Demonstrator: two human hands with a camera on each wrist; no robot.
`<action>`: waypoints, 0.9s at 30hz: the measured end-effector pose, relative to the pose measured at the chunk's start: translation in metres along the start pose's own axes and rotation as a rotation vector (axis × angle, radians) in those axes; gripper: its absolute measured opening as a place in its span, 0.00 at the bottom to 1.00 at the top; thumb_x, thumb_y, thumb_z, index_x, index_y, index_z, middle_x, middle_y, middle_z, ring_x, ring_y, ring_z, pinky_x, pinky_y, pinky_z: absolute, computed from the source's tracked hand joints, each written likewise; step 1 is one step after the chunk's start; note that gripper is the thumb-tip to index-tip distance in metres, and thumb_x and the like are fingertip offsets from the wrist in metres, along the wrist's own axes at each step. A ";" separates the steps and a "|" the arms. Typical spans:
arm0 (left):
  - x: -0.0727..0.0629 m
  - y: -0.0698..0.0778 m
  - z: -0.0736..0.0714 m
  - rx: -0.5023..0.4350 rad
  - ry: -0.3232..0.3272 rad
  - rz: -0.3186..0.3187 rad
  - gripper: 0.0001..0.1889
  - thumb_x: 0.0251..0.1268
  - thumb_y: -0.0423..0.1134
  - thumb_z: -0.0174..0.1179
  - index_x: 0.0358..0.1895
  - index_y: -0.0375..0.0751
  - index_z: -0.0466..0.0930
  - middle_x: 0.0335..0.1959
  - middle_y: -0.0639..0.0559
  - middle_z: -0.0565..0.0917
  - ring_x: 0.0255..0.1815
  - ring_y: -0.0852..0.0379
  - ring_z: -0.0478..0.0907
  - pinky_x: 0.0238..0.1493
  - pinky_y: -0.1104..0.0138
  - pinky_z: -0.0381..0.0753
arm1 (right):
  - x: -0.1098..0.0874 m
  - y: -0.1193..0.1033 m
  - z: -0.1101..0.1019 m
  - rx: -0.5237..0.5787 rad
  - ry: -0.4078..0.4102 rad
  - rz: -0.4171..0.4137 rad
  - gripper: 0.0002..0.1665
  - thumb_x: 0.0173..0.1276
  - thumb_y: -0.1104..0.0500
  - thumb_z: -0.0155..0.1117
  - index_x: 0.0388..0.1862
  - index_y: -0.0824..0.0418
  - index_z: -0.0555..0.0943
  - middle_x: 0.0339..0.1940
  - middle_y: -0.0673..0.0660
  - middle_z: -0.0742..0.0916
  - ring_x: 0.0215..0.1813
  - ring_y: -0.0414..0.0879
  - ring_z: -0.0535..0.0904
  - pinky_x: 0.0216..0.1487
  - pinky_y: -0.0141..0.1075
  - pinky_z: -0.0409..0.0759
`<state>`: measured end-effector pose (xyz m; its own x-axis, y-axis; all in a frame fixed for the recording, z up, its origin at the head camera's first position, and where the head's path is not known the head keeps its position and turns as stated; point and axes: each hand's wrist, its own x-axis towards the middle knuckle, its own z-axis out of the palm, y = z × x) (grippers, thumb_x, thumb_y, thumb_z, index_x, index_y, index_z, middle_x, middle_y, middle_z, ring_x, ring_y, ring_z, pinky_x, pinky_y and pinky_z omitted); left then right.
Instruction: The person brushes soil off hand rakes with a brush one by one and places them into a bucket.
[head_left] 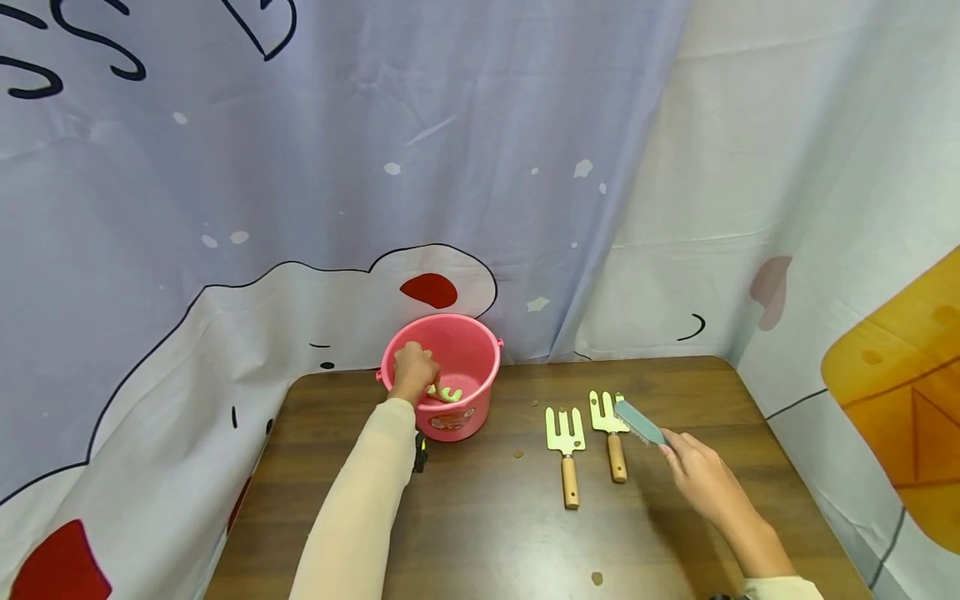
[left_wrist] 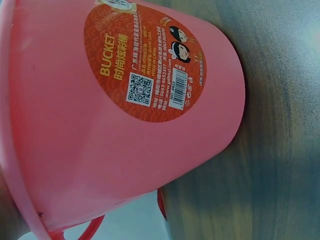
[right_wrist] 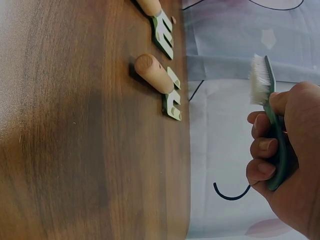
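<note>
My left hand [head_left: 415, 371] reaches over the near rim of a pink bucket [head_left: 450, 417], its fingers curled. It holds a pale green hand fork [head_left: 450, 394], whose tines show inside the bucket while its handle is hidden. In the left wrist view only the bucket's side [left_wrist: 125, 165] shows, not the hand. My right hand [head_left: 701, 475] grips a blue-green brush [head_left: 639, 422] by its handle, with white bristles [right_wrist: 260, 82] facing the table side. The brush head overlaps one hand fork [head_left: 617, 450] with a wooden handle; a second fork [head_left: 570, 483] lies left of it.
The brown wooden table [head_left: 480, 533] carries small brown bits, one near the front [head_left: 597, 577] and another by the bucket [head_left: 518, 454]. A printed curtain [head_left: 525, 208] hangs right behind the table's back edge and along its right side.
</note>
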<state>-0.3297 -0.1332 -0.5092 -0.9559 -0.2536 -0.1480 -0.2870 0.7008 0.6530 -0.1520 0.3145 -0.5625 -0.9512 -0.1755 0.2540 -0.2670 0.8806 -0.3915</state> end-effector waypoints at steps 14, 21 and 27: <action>0.003 0.002 0.003 -0.053 -0.011 0.056 0.08 0.66 0.28 0.61 0.27 0.32 0.84 0.19 0.48 0.77 0.21 0.55 0.73 0.19 0.70 0.67 | -0.002 0.002 -0.001 -0.010 0.002 0.006 0.20 0.79 0.63 0.58 0.64 0.72 0.77 0.45 0.65 0.87 0.45 0.61 0.86 0.45 0.60 0.87; 0.001 0.003 0.001 -0.022 -0.036 0.079 0.06 0.58 0.28 0.69 0.31 0.37 0.80 0.25 0.48 0.79 0.30 0.50 0.77 0.22 0.68 0.71 | -0.003 0.003 -0.001 0.000 0.001 -0.001 0.20 0.78 0.64 0.59 0.64 0.72 0.77 0.43 0.63 0.87 0.41 0.56 0.85 0.42 0.56 0.87; 0.000 0.003 0.001 -0.005 -0.007 0.116 0.13 0.50 0.29 0.78 0.33 0.35 0.81 0.32 0.44 0.83 0.38 0.47 0.79 0.28 0.67 0.78 | -0.003 0.004 0.000 0.002 0.013 -0.004 0.20 0.77 0.64 0.60 0.64 0.72 0.77 0.44 0.62 0.87 0.41 0.55 0.85 0.40 0.55 0.87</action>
<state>-0.3306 -0.1303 -0.5082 -0.9831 -0.1664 -0.0762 -0.1741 0.7218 0.6699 -0.1505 0.3187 -0.5653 -0.9479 -0.1739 0.2667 -0.2715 0.8791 -0.3918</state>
